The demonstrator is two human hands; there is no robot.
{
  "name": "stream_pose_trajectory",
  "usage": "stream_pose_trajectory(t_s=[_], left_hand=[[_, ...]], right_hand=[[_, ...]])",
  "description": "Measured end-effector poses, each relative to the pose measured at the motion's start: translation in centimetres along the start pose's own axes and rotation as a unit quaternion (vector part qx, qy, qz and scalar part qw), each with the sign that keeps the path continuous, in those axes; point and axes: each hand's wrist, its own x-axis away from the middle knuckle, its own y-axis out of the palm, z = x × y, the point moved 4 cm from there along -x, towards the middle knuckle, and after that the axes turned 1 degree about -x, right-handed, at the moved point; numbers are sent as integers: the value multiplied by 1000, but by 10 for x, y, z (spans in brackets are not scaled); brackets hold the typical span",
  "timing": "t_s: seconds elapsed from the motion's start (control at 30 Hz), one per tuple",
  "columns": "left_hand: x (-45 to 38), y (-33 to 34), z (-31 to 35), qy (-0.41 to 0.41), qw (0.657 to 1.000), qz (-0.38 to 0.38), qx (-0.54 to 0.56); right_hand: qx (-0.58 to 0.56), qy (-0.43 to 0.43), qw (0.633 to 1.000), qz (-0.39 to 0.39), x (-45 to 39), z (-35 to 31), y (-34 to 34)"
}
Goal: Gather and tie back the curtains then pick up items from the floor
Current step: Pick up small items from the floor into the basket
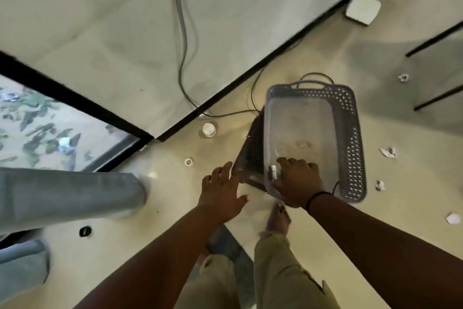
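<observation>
nearest the camera, two bare forearms reach down over khaki trousers and a bare foot [278,218] on the pale floor [375,121]. the left hand [221,194] hangs over the floor with its fingers [225,171] spread and straight, released, holding nothing; its fingertips lie just beside the left wall of the basket, and whether they touch it cannot be told. the right hand [298,183], a dark band on its wrist, is at the near end of the grey perforated basket [350,138]; its fingers curl round a small silvery item [274,172], grasping it just inside the rim. the basket sits tilted, its open side toward the camera. on its bottom lie a faint clear scrap and a small tan bit, both too blurred to name.

to the left, a grey curtain [70,196] is bunched at the window's lower edge. on the floor beyond the hands lie a small white ring [188,162] and a white cup [209,129] near the black skirting. crumpled paper bits [388,152] are scattered to the right of the basket, well apart from one another. farther off, dark cables [185,58] run down the wall to the floor behind the basket, and a white square box [362,9] lies by the far wall.
</observation>
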Motion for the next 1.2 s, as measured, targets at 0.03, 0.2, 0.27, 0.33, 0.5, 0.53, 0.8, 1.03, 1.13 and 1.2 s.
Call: stream_pose_trajectory(t_s=[0.03, 0.2, 0.27, 0.33, 0.5, 0.53, 0.8, 1.03, 1.13, 1.2], left_hand=[[10, 0, -13, -12, 1000, -5, 5], [77, 1, -102, -90, 994, -14, 57], [113, 1, -152, -114, 991, -6, 65], [156, 2, -206, -137, 988, 14, 73], [285, 18, -350, -247, 965, 46, 74], [307, 23, -372, -278, 956, 41, 82], [421, 75, -500, -445, 871, 20, 207], [413, 110, -563, -446, 857, -34, 255], [394, 111, -610, -446, 855, -27, 263], [384, 111, -634, -450, 848, -15, 279]], right_hand=[[17, -7, 1000, 14, 2, -9, -6], [84, -71, 993, 40, 8, -94, -21], [113, -91, 989, 33, 10, -153, -13], [142, -115, 983, 23, 15, -226, 1], [199, -288, 936, -32, 47, -424, 51], [204, -318, 925, -43, 53, -456, 57], [246, -439, 857, -111, 71, -645, 105], [267, -469, 820, -192, 61, -736, 152], [255, -478, 811, -222, 41, -783, 169], [242, -480, 813, -223, 30, -813, 176]])
